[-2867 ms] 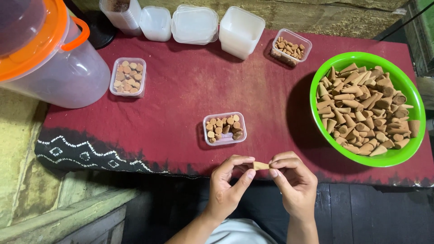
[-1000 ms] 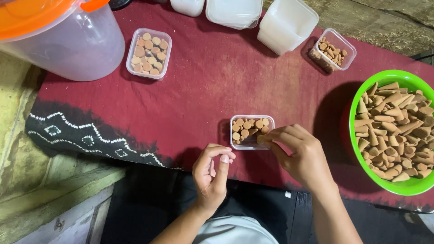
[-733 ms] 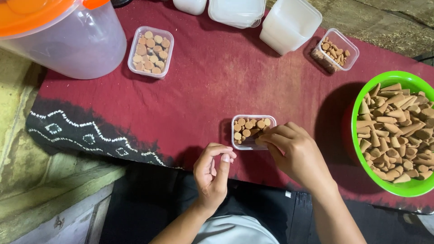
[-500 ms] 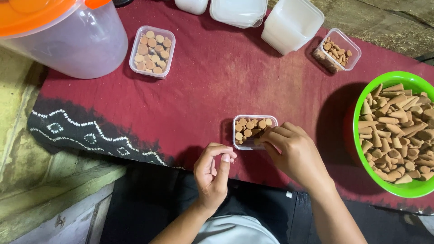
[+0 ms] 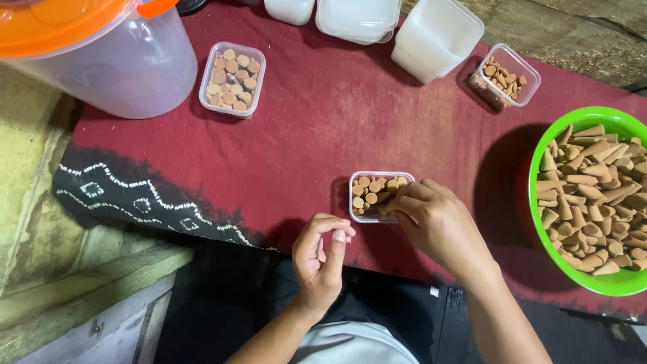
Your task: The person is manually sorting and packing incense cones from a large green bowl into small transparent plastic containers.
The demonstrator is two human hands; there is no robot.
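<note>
Dark red cloth (image 5: 323, 128) covers work surface, black band with white zigzag pattern along left front edge. Large clear jug (image 5: 101, 54) with orange lid at far left. Just right of it, small clear tub (image 5: 232, 79) filled with upright tan cones. Along far edge: white empty containers (image 5: 435, 37), some stacked, and flat lidded box (image 5: 357, 17). Second small tub (image 5: 504, 75) near them, cones lying loose inside. Yellowish stone ledge (image 5: 40, 222) at left, below cloth.

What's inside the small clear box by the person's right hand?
The small clear box holds brown cone-shaped pieces standing upright. The right hand covers its right side, hiding what lies there.
</note>
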